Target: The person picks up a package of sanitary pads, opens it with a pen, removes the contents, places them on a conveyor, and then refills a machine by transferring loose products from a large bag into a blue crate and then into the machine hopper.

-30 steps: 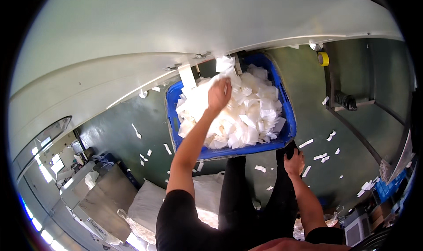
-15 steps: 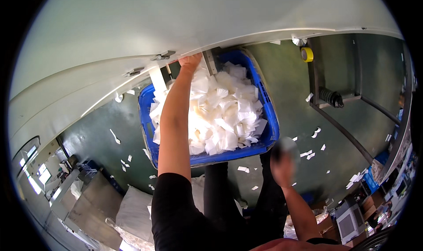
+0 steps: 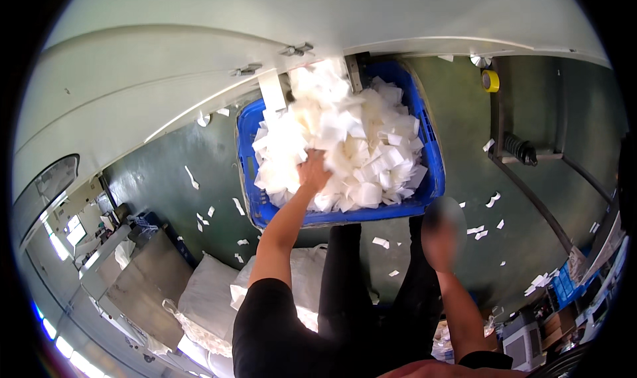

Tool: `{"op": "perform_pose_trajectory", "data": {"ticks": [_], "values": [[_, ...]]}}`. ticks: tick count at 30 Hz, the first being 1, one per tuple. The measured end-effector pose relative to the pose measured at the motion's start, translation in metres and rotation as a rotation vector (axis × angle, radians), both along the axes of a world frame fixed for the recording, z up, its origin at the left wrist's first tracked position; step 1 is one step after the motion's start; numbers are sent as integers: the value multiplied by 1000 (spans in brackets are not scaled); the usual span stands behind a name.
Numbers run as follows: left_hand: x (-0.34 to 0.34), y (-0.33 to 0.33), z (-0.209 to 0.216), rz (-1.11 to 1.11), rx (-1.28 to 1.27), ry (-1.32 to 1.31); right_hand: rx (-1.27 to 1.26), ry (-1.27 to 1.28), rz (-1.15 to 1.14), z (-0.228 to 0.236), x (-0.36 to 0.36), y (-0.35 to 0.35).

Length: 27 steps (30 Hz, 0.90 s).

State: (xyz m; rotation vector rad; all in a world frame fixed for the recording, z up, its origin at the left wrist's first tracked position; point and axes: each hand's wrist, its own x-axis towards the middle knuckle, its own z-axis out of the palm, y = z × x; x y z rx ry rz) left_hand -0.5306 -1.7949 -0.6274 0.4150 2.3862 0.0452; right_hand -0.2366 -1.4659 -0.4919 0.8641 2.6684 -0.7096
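A blue plastic crate (image 3: 436, 162) stands on the floor below the edge of a large pale machine housing. It is heaped with thin white folded pieces (image 3: 381, 156), whose material I cannot make out. My left hand (image 3: 314, 170) is open on the near left part of the heap, fingers spread and partly sunk among the pieces. White pieces (image 3: 322, 79) come down in a blurred stream from beneath the housing into the crate's far side. Beside my right leg, past the crate's near right corner, is my right hand (image 3: 440, 245). Blur hides its fingers and a dark patch there.
The pale housing (image 3: 199, 53) with metal latches (image 3: 296, 49) spans the far side. To the right stands a dark metal frame (image 3: 531, 199) with a yellow tape roll (image 3: 490, 81). Stray white scraps (image 3: 380, 243) litter the green floor. Pale sacks (image 3: 209, 288) lie behind on the left.
My left hand has come back from the housing's lower edge to the near part of the heap. The view has shifted, and the stream of pieces shows more fully. My right hand stays beside my leg.
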Motion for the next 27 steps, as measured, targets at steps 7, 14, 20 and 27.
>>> {"op": "perform_pose_trajectory", "data": {"ticks": [7, 14, 20, 27], "values": [[27, -127, -45, 251, -9, -112, -121, -155, -10, 3, 3, 3], [-55, -80, 52, -84, -106, -130, -28, -39, -11, -7, 12, -1], [-123, 47, 63, -163, 488, 400, -17, -124, -25, -10, 14, 3], [-79, 94, -11, -38, 17, -126, 54, -364, -87, -25, 26, -1]]}}
